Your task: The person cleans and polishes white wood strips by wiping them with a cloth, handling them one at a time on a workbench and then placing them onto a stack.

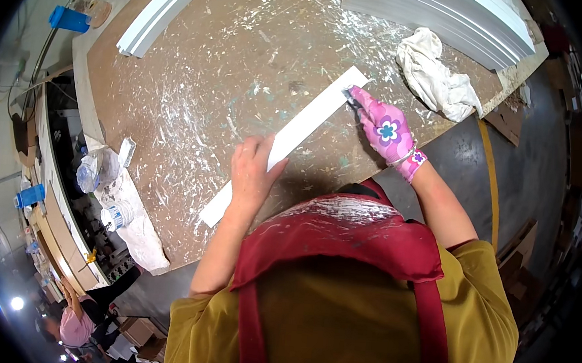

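Observation:
A long white strip (313, 119) lies diagonally across a brown, paint-spattered worktable (196, 94). My bare left hand (253, 169) grips the strip near its middle, with the fingers over the far edge and the thumb on the near side. At the strip's far right end is my right hand (384, 124), in a pink glove with a flower print. Its fingers are pressed together at the strip's face and edge. Something dark grey shows under the fingertips; I cannot tell whether it is a small tool or the glove's palm.
A stack of white panels (444, 23) stands at the back right, beside a crumpled white cloth (440, 77). White moulding (164, 14) lies at the back left. A white tub (117, 216) rests on a paper sheet (140, 232) at the left edge. Another person (77, 325) is far off, lower left.

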The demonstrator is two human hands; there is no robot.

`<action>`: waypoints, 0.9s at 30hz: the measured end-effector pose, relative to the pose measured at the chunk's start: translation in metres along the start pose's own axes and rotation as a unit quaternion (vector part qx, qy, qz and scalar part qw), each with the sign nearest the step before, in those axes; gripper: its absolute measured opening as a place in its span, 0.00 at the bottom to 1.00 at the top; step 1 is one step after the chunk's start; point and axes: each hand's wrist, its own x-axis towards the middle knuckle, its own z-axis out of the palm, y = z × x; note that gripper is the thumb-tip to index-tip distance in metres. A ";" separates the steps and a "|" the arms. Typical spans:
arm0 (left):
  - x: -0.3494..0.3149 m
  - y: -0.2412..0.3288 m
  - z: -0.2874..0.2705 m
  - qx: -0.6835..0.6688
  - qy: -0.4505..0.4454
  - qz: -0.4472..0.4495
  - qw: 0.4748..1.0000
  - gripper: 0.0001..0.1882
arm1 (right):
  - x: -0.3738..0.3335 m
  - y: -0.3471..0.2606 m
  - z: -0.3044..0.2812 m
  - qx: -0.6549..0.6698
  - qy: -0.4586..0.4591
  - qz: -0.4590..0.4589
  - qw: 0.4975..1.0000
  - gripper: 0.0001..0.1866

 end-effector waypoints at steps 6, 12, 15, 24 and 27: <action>0.008 -0.006 -0.006 0.007 -0.014 0.033 0.999 0.29 | 0.006 0.002 -0.003 0.006 -0.004 0.027 1.000 0.29; 0.008 -0.006 -0.007 0.010 -0.012 0.035 0.999 0.28 | 0.002 0.005 -0.002 -0.026 -0.034 0.002 0.999 0.27; 0.009 -0.005 -0.008 0.011 -0.016 0.026 0.999 0.28 | 0.006 0.002 -0.009 -0.019 0.006 -0.037 0.999 0.27; 0.010 -0.002 -0.009 0.010 -0.021 0.015 1.000 0.28 | 0.005 0.005 -0.007 -0.030 -0.035 -0.008 0.999 0.26; 0.009 -0.003 -0.008 0.007 -0.020 0.013 1.000 0.28 | 0.008 0.001 -0.006 -0.042 -0.053 0.012 0.998 0.26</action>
